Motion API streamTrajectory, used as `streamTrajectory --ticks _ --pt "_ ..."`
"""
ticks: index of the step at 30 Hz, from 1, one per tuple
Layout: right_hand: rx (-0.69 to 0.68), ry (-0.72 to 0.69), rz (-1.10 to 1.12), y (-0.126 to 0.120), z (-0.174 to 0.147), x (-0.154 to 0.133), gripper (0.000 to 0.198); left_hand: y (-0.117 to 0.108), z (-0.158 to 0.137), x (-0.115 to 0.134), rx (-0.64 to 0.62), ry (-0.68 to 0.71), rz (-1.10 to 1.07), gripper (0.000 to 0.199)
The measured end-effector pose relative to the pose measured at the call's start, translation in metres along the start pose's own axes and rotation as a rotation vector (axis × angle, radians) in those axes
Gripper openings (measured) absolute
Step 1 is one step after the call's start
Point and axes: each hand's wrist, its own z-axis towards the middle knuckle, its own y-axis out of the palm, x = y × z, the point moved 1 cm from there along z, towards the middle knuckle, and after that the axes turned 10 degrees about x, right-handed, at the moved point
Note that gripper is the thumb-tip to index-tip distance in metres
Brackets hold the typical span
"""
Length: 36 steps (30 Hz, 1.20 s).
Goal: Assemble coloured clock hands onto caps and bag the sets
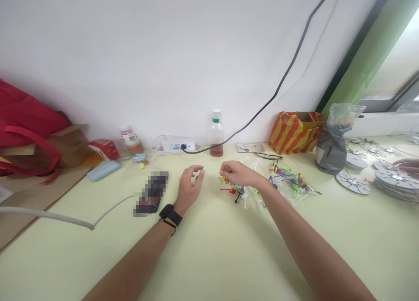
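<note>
Two hands work mid-table: left hand pinches a tiny blue piece, right hand clamps light, brittle-looking plastic picks, best held by their stems.

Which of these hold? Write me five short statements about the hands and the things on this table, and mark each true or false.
1. The left hand wears a black watch on its wrist. True.
2. The right hand lies flat and bare on the table. False: it pinches small coloured plastic pieces.
3. The clear bottle by the wall is full to the cap. False: only a little brown liquid sits at the bottom.
4. A black cable runs to the power strip. True.
5. The striped bag is blue. False: red and yellow.
</note>
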Motion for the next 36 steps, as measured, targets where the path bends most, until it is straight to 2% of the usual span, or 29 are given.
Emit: streamTrajectory --ticks 5,8,11,14,16,21,23,28,33,36 --pt "0.117 0.084 0.377 0.034 0.008 -0.005 0.011 -0.003 -0.006 0.016 -0.124 0.083 -0.105 0.025" --pt "0.076 0.158 0.558 0.046 0.01 -0.004 0.006 -0.001 -0.006 0.018 -0.132 0.1 -0.113 0.016" --pt "0.042 0.17 0.612 0.048 0.009 -0.002 0.011 0.0 -0.006 0.019 -0.136 0.106 -0.135 0.014" --pt "0.034 0.126 0.523 0.046 0.008 0.0 0.01 0.0 -0.006 0.019 -0.156 0.11 -0.136 0.011" --pt "0.076 0.094 0.396 0.044 0.009 0.002 0.008 -0.001 -0.007 0.019 -0.16 0.103 -0.131 0.008" --pt "0.216 0.057 -0.03 0.028 0.018 0.019 0.033 0.0 -0.008 0.013 -0.198 0.095 -0.099 0.013" --pt "0.224 0.069 -0.131 0.022 0.021 0.029 0.039 0.003 -0.008 0.009 -0.231 0.144 -0.036 0.006" --pt "0.213 0.068 -0.248 0.012 0.016 0.042 0.044 0.009 -0.006 -0.006 -0.204 0.187 0.191 0.008" --pt "0.077 0.004 -0.286 0.004 0.006 0.033 0.014 0.011 -0.006 -0.015 -0.188 0.161 0.148 0.019" --pt "-0.094 -0.035 -0.292 -0.003 0.001 0.027 0.023 0.012 -0.007 -0.014 -0.211 0.163 0.11 0.022"
